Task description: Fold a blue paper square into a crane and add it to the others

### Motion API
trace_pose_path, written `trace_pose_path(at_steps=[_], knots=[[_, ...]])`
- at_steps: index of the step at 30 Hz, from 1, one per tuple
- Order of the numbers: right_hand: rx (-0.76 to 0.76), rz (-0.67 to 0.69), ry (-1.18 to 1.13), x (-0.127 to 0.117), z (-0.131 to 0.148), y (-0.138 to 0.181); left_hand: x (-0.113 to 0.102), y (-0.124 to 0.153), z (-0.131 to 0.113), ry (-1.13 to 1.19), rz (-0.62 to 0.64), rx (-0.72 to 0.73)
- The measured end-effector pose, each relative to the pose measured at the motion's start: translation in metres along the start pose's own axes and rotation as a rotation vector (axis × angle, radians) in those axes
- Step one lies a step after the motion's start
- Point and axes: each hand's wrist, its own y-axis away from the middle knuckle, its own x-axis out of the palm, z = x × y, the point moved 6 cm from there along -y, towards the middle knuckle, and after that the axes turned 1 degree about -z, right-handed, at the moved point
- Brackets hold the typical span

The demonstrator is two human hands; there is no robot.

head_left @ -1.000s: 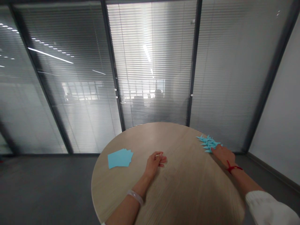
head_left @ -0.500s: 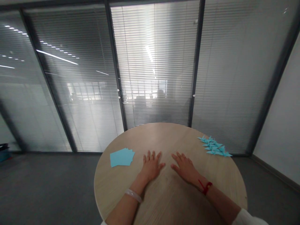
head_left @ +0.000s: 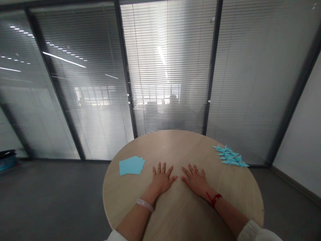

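My left hand (head_left: 162, 179) lies flat on the round wooden table (head_left: 175, 147), fingers spread, holding nothing. My right hand (head_left: 195, 180) lies flat beside it, thumbs nearly touching, also with nothing in it; a red string circles that wrist. A fanned stack of light blue paper squares (head_left: 131, 165) rests on the table left of my left hand. A cluster of several folded blue paper cranes (head_left: 229, 156) sits at the table's far right edge, well apart from my right hand.
Glass partition walls with lowered blinds (head_left: 165, 67) stand just behind the table. Dark grey floor (head_left: 50, 201) surrounds it. A dark object with a blue part (head_left: 7, 160) sits on the floor at the far left.
My right hand left the paper cranes and came to the table's middle. My left hand uncurled. Both now rest flat side by side.
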Motion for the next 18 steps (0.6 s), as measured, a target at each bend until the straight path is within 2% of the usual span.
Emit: trace_pose_path(at_steps=[18], knots=[[-0.003, -0.053, -0.014, 0.0, 0.0, 0.0001, -0.0017, 0.0007, -0.0016, -0.023, -0.004, -0.005]])
